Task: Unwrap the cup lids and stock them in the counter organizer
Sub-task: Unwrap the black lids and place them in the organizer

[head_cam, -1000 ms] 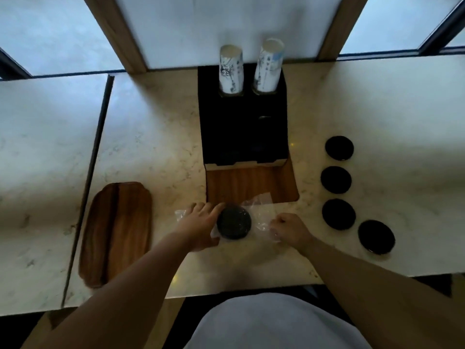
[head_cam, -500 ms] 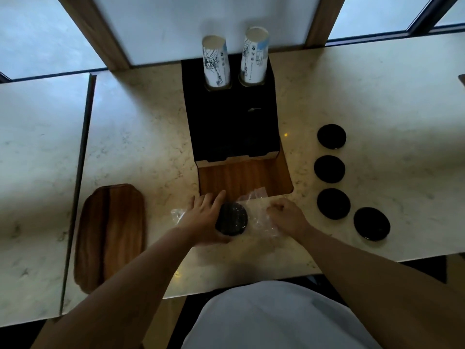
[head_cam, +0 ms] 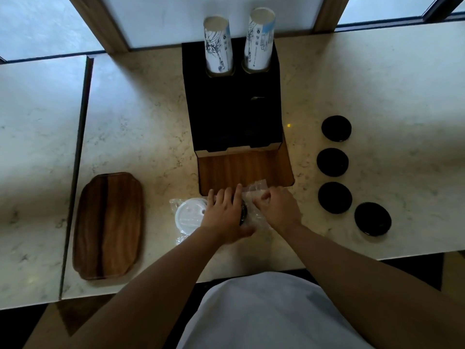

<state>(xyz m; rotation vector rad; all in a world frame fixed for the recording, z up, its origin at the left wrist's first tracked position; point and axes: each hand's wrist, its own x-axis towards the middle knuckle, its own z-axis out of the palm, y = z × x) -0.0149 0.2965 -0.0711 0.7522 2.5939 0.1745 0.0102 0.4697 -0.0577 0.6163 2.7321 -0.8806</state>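
Counter (head_cam: 141, 127): 4 black lids (head_cam: 332, 162), 2 cup stacks (head_cam: 218, 46).

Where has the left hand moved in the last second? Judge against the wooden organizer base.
Yes: the left hand moved right along the wooden organizer base, nearly covering the round black lid.

My left hand (head_cam: 224, 215) covers most of the black lid (head_cam: 243, 215); I see only its right rim. The clear wrap (head_cam: 254, 191) blurs beside that lid, so I can't trace its edges. The organizer's (head_cam: 232, 107) slots behind the lid are too dark to read.
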